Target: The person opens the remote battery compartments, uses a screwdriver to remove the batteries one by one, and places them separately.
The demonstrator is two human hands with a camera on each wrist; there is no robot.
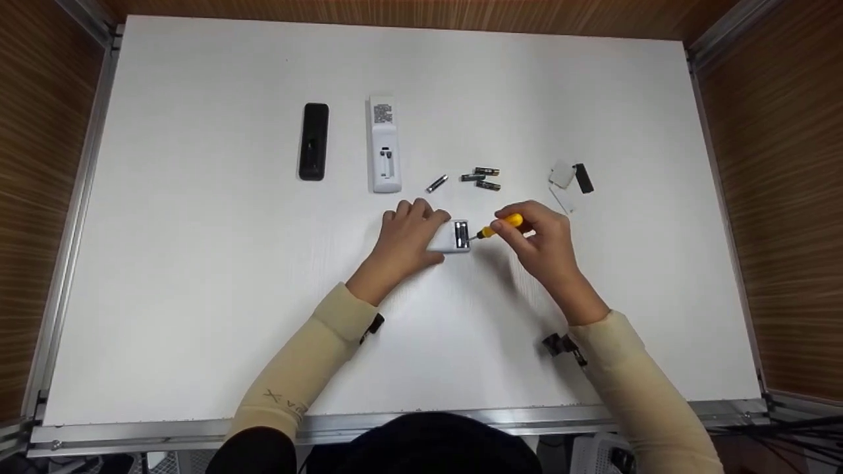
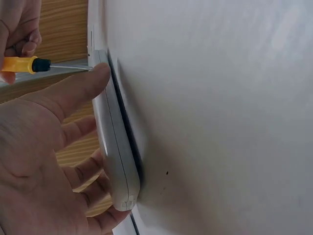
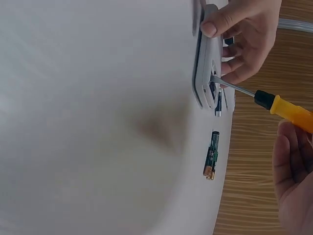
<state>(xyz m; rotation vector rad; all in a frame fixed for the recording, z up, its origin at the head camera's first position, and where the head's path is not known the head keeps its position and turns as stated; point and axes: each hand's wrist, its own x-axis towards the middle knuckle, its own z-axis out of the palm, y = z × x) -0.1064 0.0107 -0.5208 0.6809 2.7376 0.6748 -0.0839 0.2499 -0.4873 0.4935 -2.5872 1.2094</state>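
Note:
A small white remote control (image 1: 442,241) lies back up on the table, its battery compartment (image 1: 462,234) uncovered with batteries inside. My left hand (image 1: 409,234) holds it across its body, thumb along the near edge and fingers at the far side; the left wrist view shows the thumb (image 2: 80,88) pressed to the edge. In my right hand (image 1: 543,240) is a yellow-handled screwdriver (image 1: 510,224). Its metal tip meets the end of the battery compartment, as the right wrist view shows with the shaft (image 3: 234,87) slanting in. The palm side of the right hand (image 3: 296,171) is partly cut off there.
Beyond the hands lie a single battery (image 1: 436,184) and a group of loose batteries (image 1: 487,172). A long white remote (image 1: 385,145) and a black remote (image 1: 314,141) stand farther left. At right are a black cover (image 1: 583,178) and white covers (image 1: 562,174).

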